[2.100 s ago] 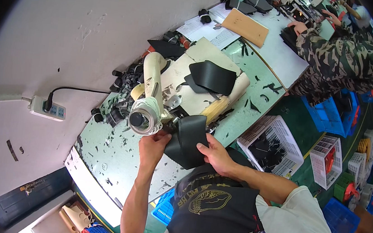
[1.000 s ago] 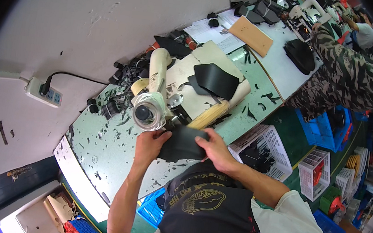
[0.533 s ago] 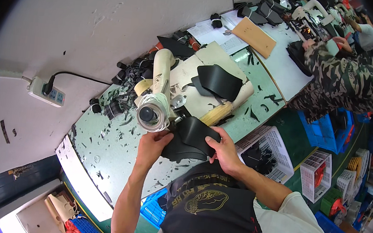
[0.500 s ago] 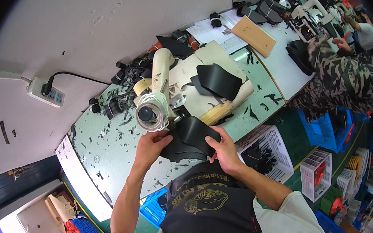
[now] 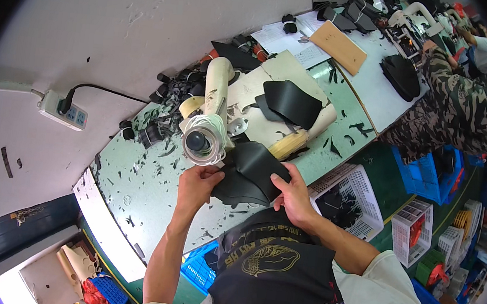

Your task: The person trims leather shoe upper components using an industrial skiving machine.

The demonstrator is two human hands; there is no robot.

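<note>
Both hands hold a floppy black leather piece [image 5: 251,173] on the table's [image 5: 144,195] near edge, just below the round end of a cream machine [image 5: 202,140]. The left hand [image 5: 197,183] pinches its left edge, arm reaching straight up from below. The right hand [image 5: 292,194] grips the right edge, fingers curled, elbow bent out to the right.

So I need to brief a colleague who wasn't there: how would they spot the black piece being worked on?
Start at the long pale green workbench against the wall and find the cream machine with its round end facing the camera. Just right of that end, the left hand and right hand grip a curved black leather piece. Unlike the other black piece lying on the cream board, this one is hand-held.
</note>
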